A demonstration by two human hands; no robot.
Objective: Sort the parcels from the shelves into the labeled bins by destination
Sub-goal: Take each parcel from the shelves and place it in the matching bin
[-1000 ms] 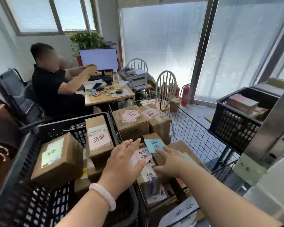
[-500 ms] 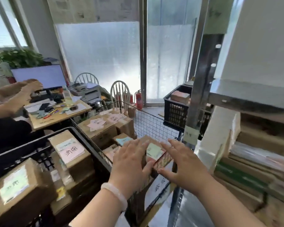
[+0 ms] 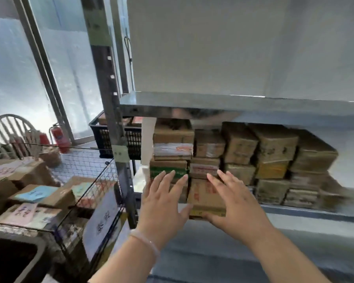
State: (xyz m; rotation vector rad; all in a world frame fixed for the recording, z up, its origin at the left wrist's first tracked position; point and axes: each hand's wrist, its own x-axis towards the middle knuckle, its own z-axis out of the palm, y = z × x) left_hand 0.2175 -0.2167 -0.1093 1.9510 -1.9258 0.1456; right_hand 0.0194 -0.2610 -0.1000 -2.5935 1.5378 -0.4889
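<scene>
Stacked cardboard parcels [image 3: 239, 148] fill the metal shelf [image 3: 233, 103] straight ahead. My left hand [image 3: 161, 203] and my right hand [image 3: 233, 203] are both raised with fingers spread in front of the stack's left end. Between them sits a brown box with red print [image 3: 202, 196] at the bottom of the stack; my right thumb lies under its lower edge. My left fingertips reach a green-labelled parcel [image 3: 168, 170]. Neither hand holds anything. A wire bin [image 3: 94, 166] at the left carries a paper label [image 3: 102, 217] and parcels with coloured notes [image 3: 35, 193].
The grey shelf upright [image 3: 112, 111] stands between the wire bin and the parcels. A black crate [image 3: 112, 137] sits behind it. A fire extinguisher [image 3: 60, 137] and a chair [image 3: 12, 129] are by the window at the left. A dark bin's corner [image 3: 12, 260] is at the lower left.
My view has swung right from the bins to the shelf. Both hands have moved off the parcels in the wire bin and now reach up to the shelf stack.
</scene>
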